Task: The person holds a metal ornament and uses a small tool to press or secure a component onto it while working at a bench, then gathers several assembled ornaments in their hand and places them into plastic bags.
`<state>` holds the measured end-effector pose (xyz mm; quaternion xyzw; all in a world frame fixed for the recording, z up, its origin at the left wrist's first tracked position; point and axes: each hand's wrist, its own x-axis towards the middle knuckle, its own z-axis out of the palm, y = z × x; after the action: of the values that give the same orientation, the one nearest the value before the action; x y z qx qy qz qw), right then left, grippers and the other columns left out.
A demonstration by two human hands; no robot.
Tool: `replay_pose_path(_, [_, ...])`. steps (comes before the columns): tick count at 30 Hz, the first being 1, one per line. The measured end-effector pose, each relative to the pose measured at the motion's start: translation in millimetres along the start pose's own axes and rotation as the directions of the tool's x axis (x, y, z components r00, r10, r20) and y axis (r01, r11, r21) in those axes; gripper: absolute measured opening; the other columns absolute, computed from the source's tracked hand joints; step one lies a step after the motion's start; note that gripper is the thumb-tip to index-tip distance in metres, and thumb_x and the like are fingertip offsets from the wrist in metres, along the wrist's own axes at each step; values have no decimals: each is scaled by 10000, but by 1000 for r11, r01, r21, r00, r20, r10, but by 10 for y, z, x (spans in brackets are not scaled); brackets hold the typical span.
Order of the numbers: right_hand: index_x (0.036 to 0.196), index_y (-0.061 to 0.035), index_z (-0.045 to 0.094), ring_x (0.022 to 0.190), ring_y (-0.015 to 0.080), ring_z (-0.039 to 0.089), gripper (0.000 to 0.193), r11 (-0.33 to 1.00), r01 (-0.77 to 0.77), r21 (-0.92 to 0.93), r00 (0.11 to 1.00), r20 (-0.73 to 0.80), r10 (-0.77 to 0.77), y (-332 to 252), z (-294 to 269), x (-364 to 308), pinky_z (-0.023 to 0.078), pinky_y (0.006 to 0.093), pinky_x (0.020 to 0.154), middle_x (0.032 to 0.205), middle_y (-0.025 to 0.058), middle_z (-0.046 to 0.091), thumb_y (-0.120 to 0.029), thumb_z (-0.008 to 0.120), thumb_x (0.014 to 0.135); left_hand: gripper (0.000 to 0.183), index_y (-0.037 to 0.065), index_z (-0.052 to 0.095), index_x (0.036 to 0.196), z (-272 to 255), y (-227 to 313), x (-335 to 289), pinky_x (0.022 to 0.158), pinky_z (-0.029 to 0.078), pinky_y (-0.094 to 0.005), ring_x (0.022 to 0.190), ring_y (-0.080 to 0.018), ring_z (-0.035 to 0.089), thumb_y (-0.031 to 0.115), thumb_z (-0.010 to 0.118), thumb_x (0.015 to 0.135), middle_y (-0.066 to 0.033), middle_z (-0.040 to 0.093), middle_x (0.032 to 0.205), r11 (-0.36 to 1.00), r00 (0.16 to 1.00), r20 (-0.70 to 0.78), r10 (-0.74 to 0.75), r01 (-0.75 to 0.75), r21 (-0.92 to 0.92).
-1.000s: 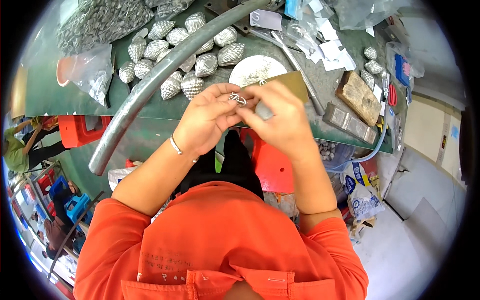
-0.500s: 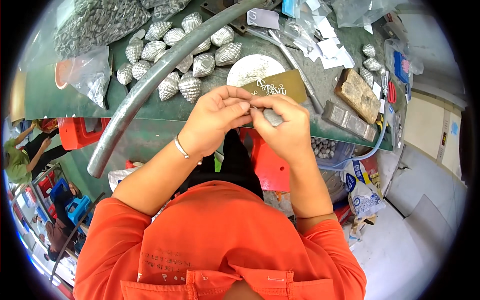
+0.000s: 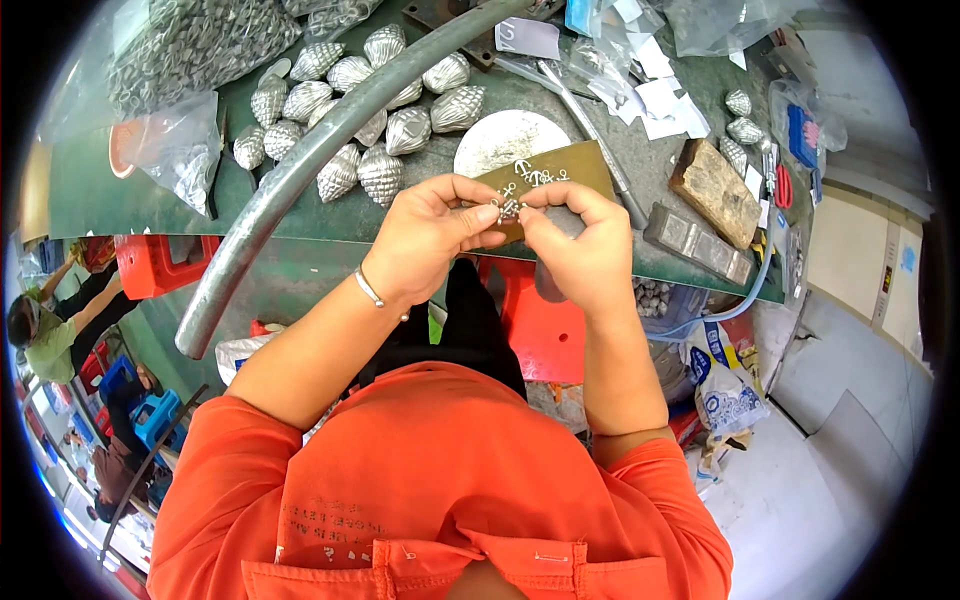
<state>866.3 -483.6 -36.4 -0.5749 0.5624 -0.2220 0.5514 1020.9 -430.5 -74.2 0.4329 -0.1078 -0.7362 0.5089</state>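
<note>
My left hand (image 3: 435, 235) and my right hand (image 3: 585, 240) meet at the table's front edge, thumbs and forefingers pinched on a small silver anchor charm (image 3: 510, 210). Its exact outline blurs into the pieces behind it. Just beyond my fingers lies a brass-coloured plate (image 3: 590, 170) bearing several silver anchor charms (image 3: 540, 176). A round white disc (image 3: 510, 135) sits partly under that plate. Beneath my right hand shows a grey rounded thing (image 3: 549, 284); whether I hold it is hidden.
A thick grey bar (image 3: 300, 165) arches across the left side. Behind it are several silver shell-shaped pieces (image 3: 380, 173) and a bag of small metal parts (image 3: 190, 60). On the right lie a metal rod (image 3: 595, 135), a worn block (image 3: 715, 190) and a steel bar (image 3: 698, 243).
My hands have drawn slightly apart and tilted, baring more of the plate and the silver pieces between my fingertips. The grey thing under my right hand shows lower. A person at far left has shifted.
</note>
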Motion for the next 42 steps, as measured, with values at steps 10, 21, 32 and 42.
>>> replay_pose_path(10, [794,33,619,560,107,560,98,940,-101,325,993,86,77,47,-54,33,438,224,512,673,59,600,-39,596,732,86,-5,542,919,-5,7,70,721,497,-256,842,-148,584,34,478,878,-97,586,978,819,948,136,289,-319,478])
replay_pose_path(21, [831,40,619,581,99,562,130,963,-77,260,991,123,47,99,-41,108,444,224,537,699,67,612,-37,592,729,88,9,471,903,-17,46,147,624,510,-266,775,-214,604,26,470,816,-145,574,885,968,987,163,-4,44,-246])
replay_pose_path(32, [824,23,585,586,103,572,92,912,-123,392,982,183,53,96,-57,60,454,224,534,722,69,610,-29,592,748,133,4,571,861,166,109,33,475,347,-156,600,-16,445,78,650,783,18,540,718,932,997,15,70,-71,356])
replay_pose_path(42, [835,17,541,602,133,589,89,705,660,259,728,-450,-516,154,102,121,474,246,570,696,82,596,45,566,754,74,-16,601,822,-205,142,59,611,421,-201,631,-69,505,51,604,789,-5,588,728,348,855,104,508,-315,883])
